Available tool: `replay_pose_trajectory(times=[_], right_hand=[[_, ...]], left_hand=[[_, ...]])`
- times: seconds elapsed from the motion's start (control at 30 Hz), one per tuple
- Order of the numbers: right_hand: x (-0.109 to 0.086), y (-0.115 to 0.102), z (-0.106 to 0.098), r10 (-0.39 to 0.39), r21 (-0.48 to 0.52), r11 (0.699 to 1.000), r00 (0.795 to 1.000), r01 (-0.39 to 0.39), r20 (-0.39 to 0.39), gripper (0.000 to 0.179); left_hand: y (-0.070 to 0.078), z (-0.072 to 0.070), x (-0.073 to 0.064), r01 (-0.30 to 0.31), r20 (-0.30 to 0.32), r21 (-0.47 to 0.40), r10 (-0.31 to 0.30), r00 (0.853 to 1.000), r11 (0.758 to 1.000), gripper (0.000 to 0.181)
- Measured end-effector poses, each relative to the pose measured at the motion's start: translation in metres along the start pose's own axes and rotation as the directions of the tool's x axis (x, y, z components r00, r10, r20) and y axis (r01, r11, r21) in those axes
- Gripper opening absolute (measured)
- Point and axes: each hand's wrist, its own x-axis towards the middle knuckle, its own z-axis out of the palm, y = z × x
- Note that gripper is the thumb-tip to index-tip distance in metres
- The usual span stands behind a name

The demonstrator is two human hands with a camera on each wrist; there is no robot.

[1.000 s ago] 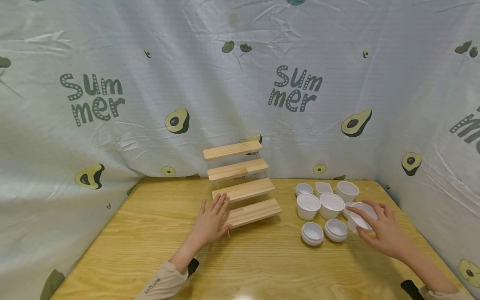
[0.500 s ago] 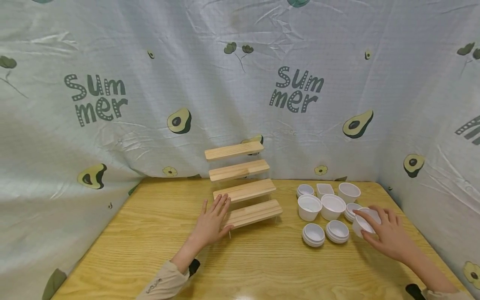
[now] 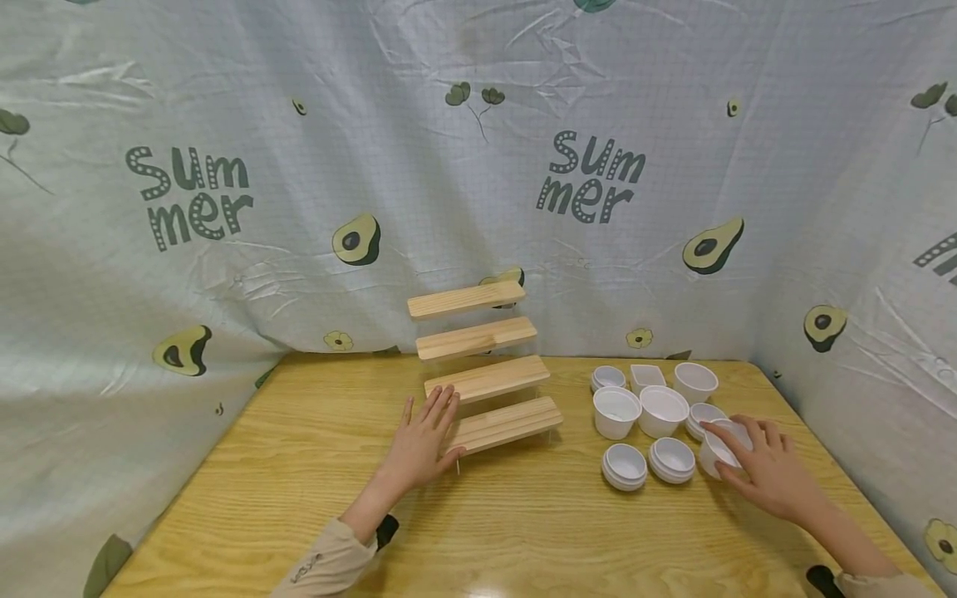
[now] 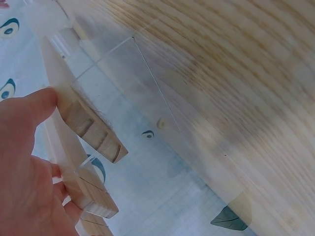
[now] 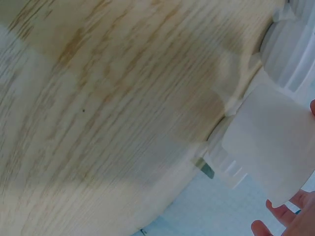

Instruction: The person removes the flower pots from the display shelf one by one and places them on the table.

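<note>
My left hand (image 3: 416, 444) rests on the left end of a four-step display stand of pale wood. Its fingers lie fairly straight on the second-lowest shelf (image 3: 497, 378), and the thumb touches the end of the lowest shelf (image 3: 512, 422). Those shelf ends (image 4: 93, 130) also show beside the hand in the left wrist view. At the right of the table, my right hand (image 3: 773, 472) holds a white plastic cup (image 3: 713, 457) between thumb and fingers. The cup (image 5: 270, 142) looms large in the right wrist view; whether its base touches the table is unclear.
Two low white bowls (image 3: 624, 467) stand left of the held cup, with another low bowl (image 3: 700, 415) just behind it. Taller white cups (image 3: 661, 413) and a square white container (image 3: 646, 376) sit farther back. A printed cloth (image 3: 449, 191) hangs behind the table.
My right hand has shifted slightly right and toward me with the cup, uncovering more of the low bowl behind it. The left hand keeps its place on the stand.
</note>
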Motion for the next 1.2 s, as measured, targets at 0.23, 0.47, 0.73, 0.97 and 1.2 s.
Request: replay_pose_trajectory(times=[0.23, 0.47, 0.73, 0.97, 1.2], right_hand=[[0.0, -0.003, 0.003, 0.001, -0.009, 1.0, 1.0, -0.001, 0.004, 0.053], [0.0, -0.006, 0.007, 0.003, -0.001, 1.0, 1.0, -0.003, 0.003, 0.054], [-0.001, -0.004, 0.011, 0.002, 0.002, 1.0, 1.0, -0.002, 0.009, 0.053], [-0.001, -0.004, 0.012, 0.013, 0.008, 1.0, 1.0, -0.014, 0.021, 0.051], [-0.003, -0.004, 0.012, 0.02, 0.015, 1.0, 0.999, -0.021, 0.031, 0.052]], left_hand=[[-0.003, 0.007, -0.002, -0.037, -0.077, 0.001, 0.036, 0.996, 0.999, 0.076], [0.0, 0.001, 0.0, 0.01, 0.02, 0.023, -0.01, 1.0, 1.0, 0.075], [0.001, -0.003, 0.001, 0.024, 0.042, 0.018, -0.025, 0.999, 1.0, 0.077], [0.0, -0.001, 0.002, 0.017, 0.029, -0.003, -0.017, 0.999, 1.0, 0.077], [0.0, -0.003, 0.001, 0.024, 0.052, -0.02, -0.023, 0.998, 1.0, 0.077]])
